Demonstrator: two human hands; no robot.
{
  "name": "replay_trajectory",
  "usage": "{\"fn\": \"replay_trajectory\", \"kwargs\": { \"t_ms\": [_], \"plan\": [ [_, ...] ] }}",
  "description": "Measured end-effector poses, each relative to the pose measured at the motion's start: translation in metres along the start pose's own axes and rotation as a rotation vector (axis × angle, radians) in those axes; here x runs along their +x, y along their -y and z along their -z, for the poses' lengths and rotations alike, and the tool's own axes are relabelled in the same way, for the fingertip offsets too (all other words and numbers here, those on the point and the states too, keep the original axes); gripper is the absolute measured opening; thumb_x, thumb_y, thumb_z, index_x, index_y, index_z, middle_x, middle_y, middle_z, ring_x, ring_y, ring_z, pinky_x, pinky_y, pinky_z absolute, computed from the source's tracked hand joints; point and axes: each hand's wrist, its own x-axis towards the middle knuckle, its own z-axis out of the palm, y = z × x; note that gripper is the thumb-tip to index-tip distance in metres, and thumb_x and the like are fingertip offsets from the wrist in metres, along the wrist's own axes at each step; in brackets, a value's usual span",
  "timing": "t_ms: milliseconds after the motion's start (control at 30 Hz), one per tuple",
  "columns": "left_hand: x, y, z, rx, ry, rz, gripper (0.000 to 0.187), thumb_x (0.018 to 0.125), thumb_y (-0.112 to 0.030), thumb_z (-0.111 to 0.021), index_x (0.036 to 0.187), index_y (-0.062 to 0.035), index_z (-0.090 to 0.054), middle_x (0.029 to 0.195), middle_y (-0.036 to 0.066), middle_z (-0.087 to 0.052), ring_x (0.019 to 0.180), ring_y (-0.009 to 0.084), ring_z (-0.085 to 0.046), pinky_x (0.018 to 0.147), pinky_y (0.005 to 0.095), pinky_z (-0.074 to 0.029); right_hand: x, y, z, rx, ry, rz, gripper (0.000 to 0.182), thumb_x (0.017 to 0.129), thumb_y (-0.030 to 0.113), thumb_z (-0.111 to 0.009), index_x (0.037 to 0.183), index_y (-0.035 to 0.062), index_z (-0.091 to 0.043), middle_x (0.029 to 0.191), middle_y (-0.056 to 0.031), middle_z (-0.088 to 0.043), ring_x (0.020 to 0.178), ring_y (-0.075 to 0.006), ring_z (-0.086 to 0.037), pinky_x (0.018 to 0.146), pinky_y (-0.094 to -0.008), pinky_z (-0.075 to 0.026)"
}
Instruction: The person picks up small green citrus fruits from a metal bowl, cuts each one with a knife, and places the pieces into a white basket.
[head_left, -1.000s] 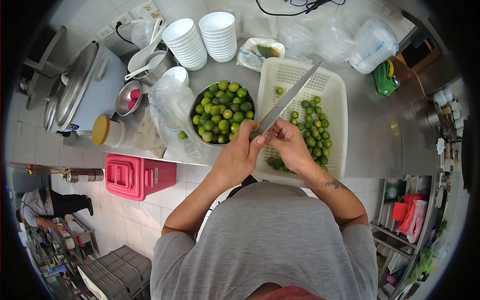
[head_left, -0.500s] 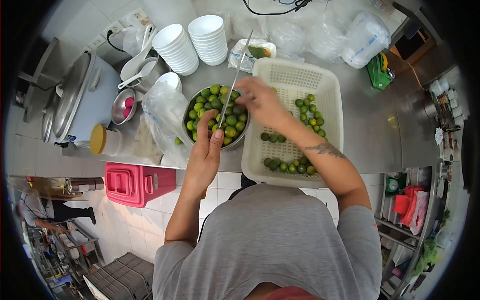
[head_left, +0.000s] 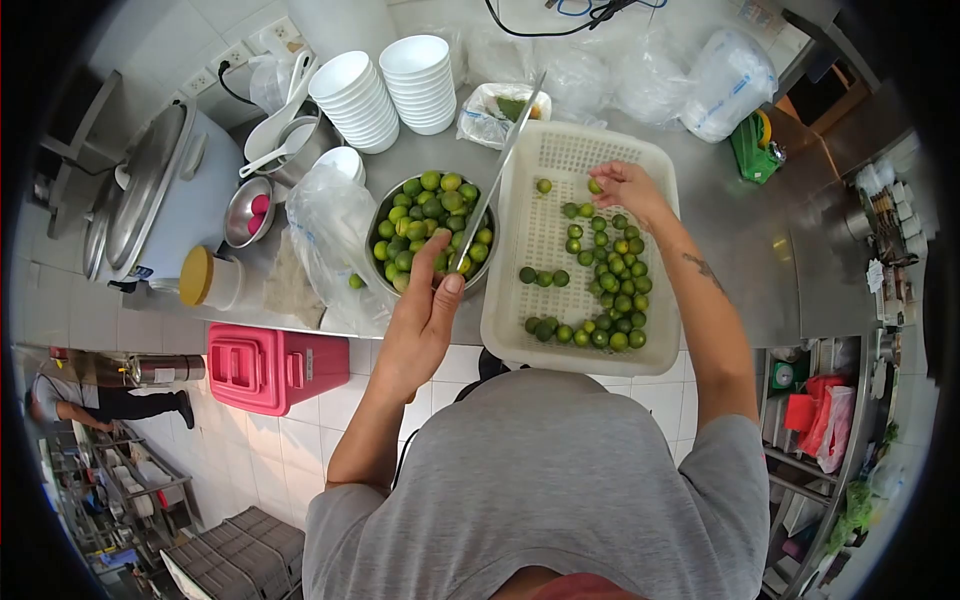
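Observation:
A long knife (head_left: 508, 155) slants up and right over a steel bowl full of green limes (head_left: 430, 215). My left hand (head_left: 425, 310) holds it at its lower end, near the bowl's front edge. Over the upper right part of the white perforated basket (head_left: 660, 190), my right hand (head_left: 628, 190) has its fingers closed round a lime (head_left: 595, 186). Loose limes (head_left: 610, 285) lie in the basket below that hand, mostly toward its right and front sides. The knife's grip is hidden by my left hand.
Stacked white bowls (head_left: 418, 85) and a plastic bag (head_left: 330, 235) stand around the steel bowl. A green tape dispenser (head_left: 755, 145) is at the back right, a pink bin (head_left: 275, 368) on the floor. Another person (head_left: 110, 400) is at the far left.
My right hand has moved from the lime bowl right over the basket, where more limes now lie. The knife has swung, its tip further right.

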Motion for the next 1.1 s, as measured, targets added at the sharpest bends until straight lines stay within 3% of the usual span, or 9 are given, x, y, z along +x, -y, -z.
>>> {"fn": "replay_trajectory", "kwargs": {
  "t_ms": [33, 133, 267, 500, 767, 867, 1000, 1067, 1100],
  "plan": [
    [-0.001, 0.001, -0.002, -0.014, 0.017, 0.000, 0.051, 0.104, -0.034, -0.044, 0.144, -0.0059, -0.033, 0.095, 0.013, -0.056, 0.091, 0.0206, -0.053, 0.088, 0.0328, -0.043, -0.015, 0.013, -0.007, 0.377, 0.054, 0.016, 0.026, 0.094, 0.008, -0.058, 0.118, -0.0016, -0.061, 0.112, -0.0170, -0.065, 0.095, -0.0249, -0.066, 0.081, -0.0325, -0.055],
    [0.000, 0.008, -0.010, -0.044, 0.089, 0.002, 0.051, 0.104, -0.034, -0.043, 0.144, -0.0053, -0.032, 0.095, 0.013, -0.056, 0.090, 0.0209, -0.053, 0.087, 0.0327, -0.043, -0.051, 0.043, -0.024, 0.623, 0.244, 0.086, 0.030, 0.098, 0.007, -0.052, 0.126, -0.0044, -0.055, 0.120, -0.0137, -0.063, 0.097, -0.0178, -0.065, 0.083, -0.0270, -0.054],
    [0.001, 0.005, -0.020, -0.006, 0.180, -0.010, 0.052, 0.104, -0.034, -0.043, 0.145, -0.0037, -0.030, 0.097, 0.015, -0.057, 0.090, 0.0230, -0.054, 0.087, 0.0334, -0.044, -0.075, 0.049, -0.048, 0.735, 0.288, 0.101, 0.031, 0.097, 0.009, -0.055, 0.126, -0.0029, -0.056, 0.113, -0.0132, -0.064, 0.100, -0.0202, -0.065, 0.086, -0.0298, -0.053],
    [0.000, 0.013, -0.027, 0.025, 0.192, -0.041, 0.054, 0.104, -0.037, -0.040, 0.145, -0.0034, -0.030, 0.116, 0.027, -0.058, 0.111, 0.0336, -0.057, 0.097, 0.0376, -0.041, -0.095, 0.047, -0.059, 0.927, 0.384, 0.138, 0.037, 0.095, 0.007, -0.057, 0.131, -0.0024, -0.051, 0.117, -0.0138, -0.062, 0.104, -0.0220, -0.063, 0.090, -0.0306, -0.052],
    [-0.004, 0.000, -0.023, 0.018, 0.231, 0.099, 0.054, 0.104, -0.036, -0.041, 0.145, -0.0038, -0.030, 0.126, 0.029, -0.053, 0.112, 0.0359, -0.057, 0.097, 0.0382, -0.042, -0.104, 0.045, -0.073, 0.884, 0.243, 0.183, 0.033, 0.096, 0.009, -0.056, 0.126, -0.0039, -0.054, 0.109, -0.0112, -0.064, 0.099, -0.0197, -0.064, 0.089, -0.0306, -0.051],
    [-0.004, 0.017, -0.029, 0.146, 0.171, -0.093, 0.054, 0.104, -0.039, -0.041, 0.146, -0.0072, -0.032, 0.096, 0.011, -0.054, 0.082, 0.0199, -0.052, 0.078, 0.0326, -0.045, -0.105, 0.047, -0.080, 0.852, 0.152, 0.179, 0.028, 0.096, 0.009, -0.057, 0.120, -0.0039, -0.057, 0.104, -0.0098, -0.065, 0.092, -0.0187, -0.064, 0.084, -0.0307, -0.052],
    [-0.007, 0.022, -0.033, 0.279, 0.152, -0.126, 0.053, 0.104, -0.036, -0.040, 0.147, -0.0077, -0.028, 0.120, 0.025, -0.054, 0.100, 0.0358, -0.058, 0.089, 0.0420, -0.046, -0.109, 0.051, -0.089, 0.784, 0.065, 0.182, 0.027, 0.095, 0.007, -0.055, 0.120, -0.0037, -0.058, 0.108, -0.0122, -0.066, 0.099, -0.0192, -0.064, 0.087, -0.0314, -0.052],
    [-0.006, 0.020, -0.034, 0.294, 0.150, -0.154, 0.054, 0.103, -0.033, -0.040, 0.148, -0.0083, -0.025, 0.131, 0.031, -0.048, 0.110, 0.0467, -0.056, 0.090, 0.0489, -0.047, -0.114, 0.058, -0.099, 0.771, -0.001, 0.207, 0.022, 0.095, 0.006, -0.055, 0.115, -0.0032, -0.060, 0.099, -0.0093, -0.066, 0.088, -0.0151, -0.063, 0.080, -0.0300, -0.052],
    [-0.007, 0.017, -0.034, 0.308, 0.146, -0.141, 0.054, 0.103, -0.034, -0.040, 0.148, -0.0086, -0.025, 0.131, 0.031, -0.048, 0.110, 0.0470, -0.056, 0.090, 0.0492, -0.047, -0.117, 0.061, -0.105, 0.764, -0.033, 0.219, 0.020, 0.095, 0.005, -0.056, 0.112, -0.0030, -0.061, 0.095, -0.0079, -0.066, 0.082, -0.0131, -0.062, 0.076, -0.0293, -0.052]
  ]
}}
